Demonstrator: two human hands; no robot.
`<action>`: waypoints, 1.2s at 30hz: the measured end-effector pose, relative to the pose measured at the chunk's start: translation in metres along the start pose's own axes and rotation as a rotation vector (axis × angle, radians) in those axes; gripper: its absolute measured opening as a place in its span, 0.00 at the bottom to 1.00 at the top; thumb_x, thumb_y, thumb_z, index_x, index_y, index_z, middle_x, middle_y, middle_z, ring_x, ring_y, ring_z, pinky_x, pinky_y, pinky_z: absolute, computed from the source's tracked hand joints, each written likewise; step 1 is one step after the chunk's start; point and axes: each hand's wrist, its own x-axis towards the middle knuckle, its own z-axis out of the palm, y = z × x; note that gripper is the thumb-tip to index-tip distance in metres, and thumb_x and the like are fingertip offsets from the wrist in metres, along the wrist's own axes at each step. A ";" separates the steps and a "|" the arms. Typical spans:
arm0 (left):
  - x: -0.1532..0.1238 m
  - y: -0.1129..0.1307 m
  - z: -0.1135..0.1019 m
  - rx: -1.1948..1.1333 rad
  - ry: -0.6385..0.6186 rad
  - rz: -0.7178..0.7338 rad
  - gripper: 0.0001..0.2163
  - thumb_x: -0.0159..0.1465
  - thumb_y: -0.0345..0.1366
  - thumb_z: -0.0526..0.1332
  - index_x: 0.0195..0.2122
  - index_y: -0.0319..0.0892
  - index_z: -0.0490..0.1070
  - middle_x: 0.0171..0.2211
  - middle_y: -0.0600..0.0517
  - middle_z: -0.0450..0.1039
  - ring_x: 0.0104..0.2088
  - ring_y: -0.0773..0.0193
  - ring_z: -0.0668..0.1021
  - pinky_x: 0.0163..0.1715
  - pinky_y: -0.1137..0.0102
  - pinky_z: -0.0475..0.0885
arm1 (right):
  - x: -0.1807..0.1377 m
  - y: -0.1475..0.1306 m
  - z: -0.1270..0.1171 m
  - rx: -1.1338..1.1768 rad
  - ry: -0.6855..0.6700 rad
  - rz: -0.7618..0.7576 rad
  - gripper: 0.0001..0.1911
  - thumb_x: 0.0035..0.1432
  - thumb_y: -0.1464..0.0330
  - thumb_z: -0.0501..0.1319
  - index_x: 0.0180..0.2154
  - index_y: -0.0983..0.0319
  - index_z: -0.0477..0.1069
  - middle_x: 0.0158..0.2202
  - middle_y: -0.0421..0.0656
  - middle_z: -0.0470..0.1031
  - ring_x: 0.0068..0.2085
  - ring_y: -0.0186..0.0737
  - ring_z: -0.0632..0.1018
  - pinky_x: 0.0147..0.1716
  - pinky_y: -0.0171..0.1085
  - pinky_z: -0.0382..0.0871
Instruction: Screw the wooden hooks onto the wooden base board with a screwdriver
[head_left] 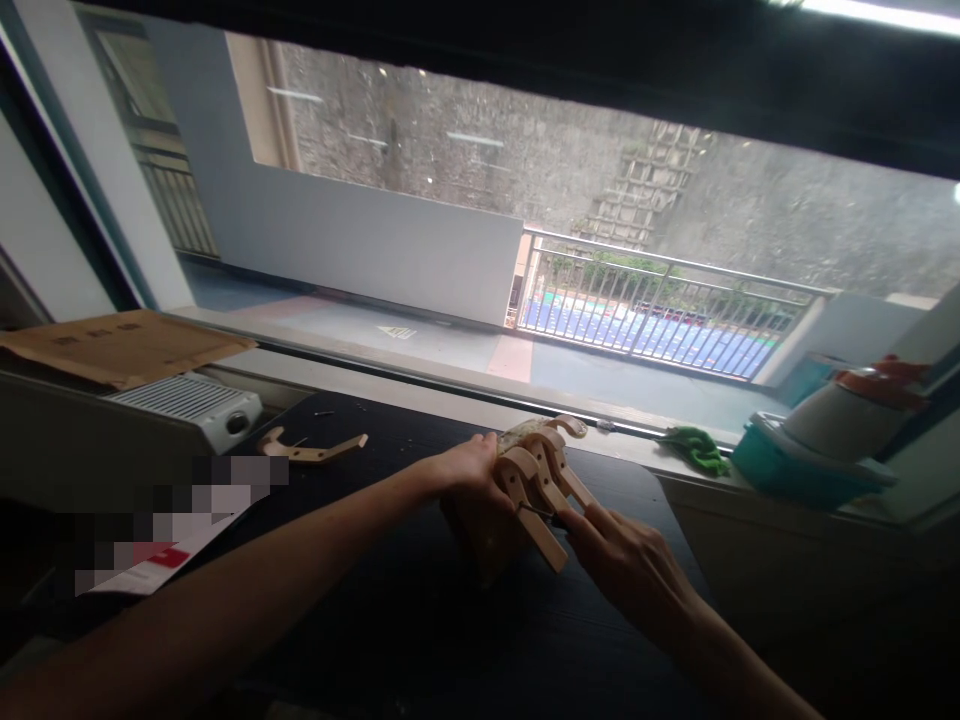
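Observation:
On the dark tabletop (390, 610), a wooden assembly with several curved pale wooden pieces (541, 545) stands between my hands. Small dark holes show in the curved pieces. My left hand (469, 475) is closed around the assembly's left side, its thumb near the nearest curved piece. My right hand (634, 560) is closed on a screwdriver (534, 511); its thin metal shaft points left toward that piece, and its dark handle is mostly covered by the fingers. The body of the assembly below my left hand is in shadow.
A loose curved wooden piece (322, 455) lies at the table's back left, near a printed sheet (161, 560). A brown envelope (124, 345) rests on a pale machine (199, 405). Along the window sill sit a green cloth (694, 450) and a teal container (795, 470).

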 end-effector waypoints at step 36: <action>-0.003 -0.002 0.001 0.008 -0.008 -0.016 0.39 0.38 0.53 0.68 0.49 0.39 0.60 0.47 0.44 0.65 0.50 0.48 0.70 0.47 0.65 0.69 | 0.015 0.007 -0.019 0.068 -0.224 -0.065 0.21 0.57 0.79 0.48 0.51 0.63 0.65 0.30 0.43 0.73 0.25 0.38 0.73 0.21 0.35 0.59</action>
